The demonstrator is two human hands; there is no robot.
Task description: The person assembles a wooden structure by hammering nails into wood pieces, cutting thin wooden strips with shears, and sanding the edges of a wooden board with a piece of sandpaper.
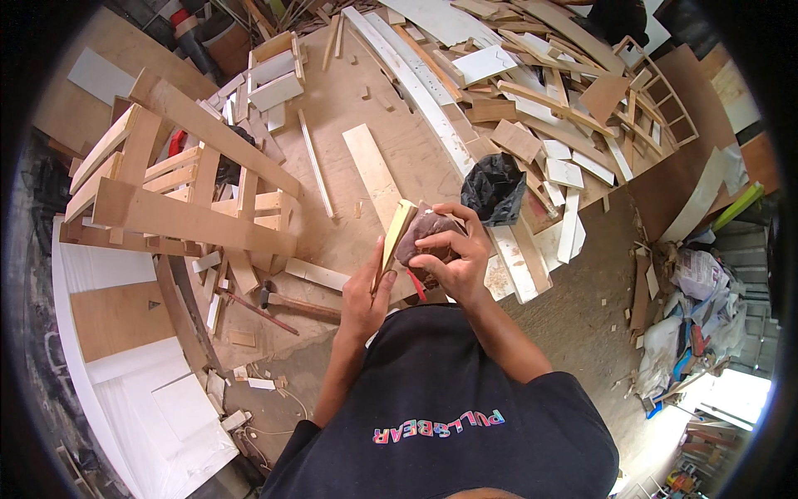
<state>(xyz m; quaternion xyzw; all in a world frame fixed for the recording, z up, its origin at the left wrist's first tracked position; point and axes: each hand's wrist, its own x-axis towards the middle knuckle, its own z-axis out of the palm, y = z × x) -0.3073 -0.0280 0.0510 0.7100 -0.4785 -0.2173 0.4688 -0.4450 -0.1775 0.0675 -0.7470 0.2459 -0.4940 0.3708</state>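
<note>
We grip a thin, light, stiff wood strip [393, 237] by its lower edge in our left hand [363, 301], right hand [453, 254] fingers clamped on soft, crumpled sandpaper [426, 233].

I'm seeing a thin pale wooden strip [392, 241] standing tilted on edge above the bench, with a folded reddish-brown sheet of sandpaper [426, 233] pressing against its right face.

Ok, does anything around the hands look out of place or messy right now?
Yes. Offcuts lie heaped at all angles across the plywood board. A black bag sits crumpled among them. The left hand holds a thin wood strip; the right hand presses reddish-brown sandpaper to it.
</note>
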